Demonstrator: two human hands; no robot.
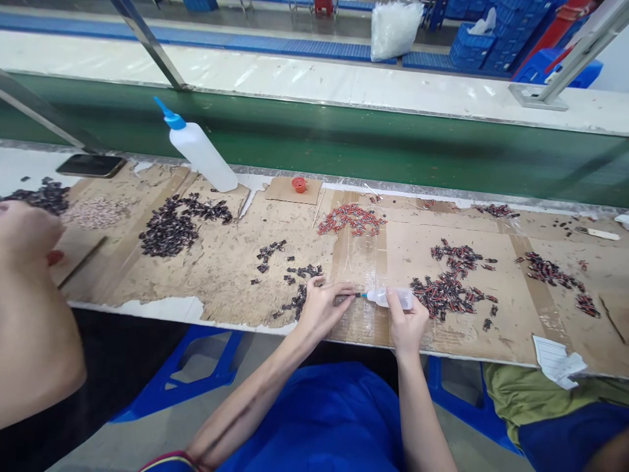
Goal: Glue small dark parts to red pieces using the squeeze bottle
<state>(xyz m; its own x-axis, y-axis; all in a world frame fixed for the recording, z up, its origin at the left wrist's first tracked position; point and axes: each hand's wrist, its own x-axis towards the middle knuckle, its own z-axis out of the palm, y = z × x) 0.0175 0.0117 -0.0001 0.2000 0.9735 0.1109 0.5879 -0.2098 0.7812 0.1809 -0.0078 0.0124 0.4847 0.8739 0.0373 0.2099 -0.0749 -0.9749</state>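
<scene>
My right hand (409, 325) is closed around a small translucent squeeze bottle (381, 297) lying nearly level, its thin tip pointing left. At that tip, the fingers of my left hand (322, 303) pinch a small black part (357, 295), partly hidden by the fingertips. Loose black parts (298, 300) lie beside and under my left hand. Just right of my right hand spreads a pile of black-and-red parts (445, 295). Farther back on the cardboard (275, 229) is a cluster of small red parts (351, 219).
A large white bottle with a blue nozzle (204, 154) stands behind a black pile (170, 229). A red cap (299, 185) sits on a cardboard scrap. At left are a phone (92, 166) and a co-worker's arm (34, 314). A green conveyor belt (319, 137) runs behind.
</scene>
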